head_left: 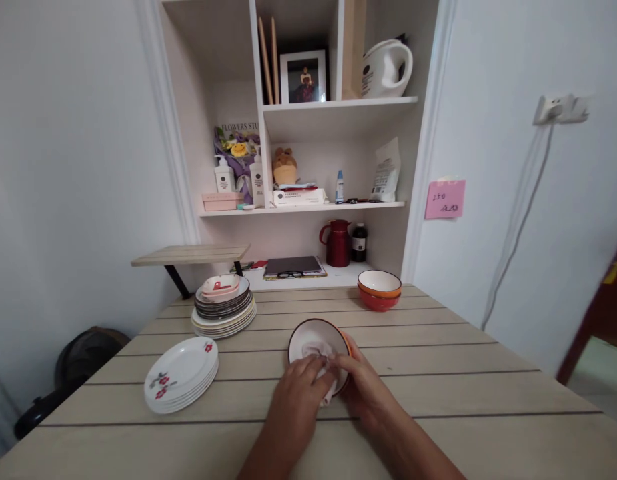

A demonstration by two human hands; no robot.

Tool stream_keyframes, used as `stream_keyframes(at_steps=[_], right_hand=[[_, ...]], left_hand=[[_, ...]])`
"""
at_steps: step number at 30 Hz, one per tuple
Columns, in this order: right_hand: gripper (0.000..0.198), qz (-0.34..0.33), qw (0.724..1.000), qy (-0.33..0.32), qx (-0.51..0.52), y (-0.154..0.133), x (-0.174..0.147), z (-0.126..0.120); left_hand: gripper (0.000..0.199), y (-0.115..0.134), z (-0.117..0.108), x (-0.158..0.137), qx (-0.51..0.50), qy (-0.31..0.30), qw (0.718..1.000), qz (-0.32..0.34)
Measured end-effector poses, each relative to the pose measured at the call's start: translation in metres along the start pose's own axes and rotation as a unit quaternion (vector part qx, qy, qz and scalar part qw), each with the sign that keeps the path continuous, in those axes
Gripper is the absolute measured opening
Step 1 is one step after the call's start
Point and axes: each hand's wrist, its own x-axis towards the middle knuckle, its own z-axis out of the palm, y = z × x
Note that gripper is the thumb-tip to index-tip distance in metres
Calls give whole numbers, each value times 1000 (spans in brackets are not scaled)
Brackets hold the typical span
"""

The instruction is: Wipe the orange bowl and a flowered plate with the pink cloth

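A bowl [303, 335] with a white inside, a dark rim and an orange outside is tilted towards me above the table. My right hand [365, 387] grips its right side, with the thumb over the rim and the fingers behind. Inside the bowl, my left hand [301, 393] presses a pale pinkish cloth [315, 348] against the inner wall. A corner of the cloth hangs over the near rim. The left fingertips are bent onto the cloth, and part of it is hidden under them.
Two nested bowls, orange over red [379, 293], stand at the back right. To the left are a stack of flowered white plates [183, 373] and a taller stack of plates [225, 317] topped by small dishes. A red jug [337, 243] and a dark folder [294, 267] lie behind.
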Motion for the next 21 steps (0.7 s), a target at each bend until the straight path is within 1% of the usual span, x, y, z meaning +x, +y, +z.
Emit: stream_keyframes(at_steps=[5, 9, 13, 17, 19, 21], right_hand=[[84, -3, 1000, 13, -10, 2, 3, -3], [82, -12, 1000, -4, -7, 6, 8, -7], [92, -25, 999, -23, -4, 9, 10, -8], [102, -20, 1000, -13, -16, 11, 9, -6], [98, -25, 1000, 3, -4, 11, 9, -4], [89, -30, 999, 33, 5, 11, 9, -2]], left_hand=[[53, 2, 0, 1, -6, 8, 1000, -3], [51, -3, 6, 1, -18, 20, 1000, -2], [60, -10, 13, 0, -32, 17, 999, 6], [61, -14, 17, 0, -46, 10, 999, 9], [58, -14, 15, 2, -43, 6, 999, 25], [58, -14, 11, 4, -36, 2, 999, 41]])
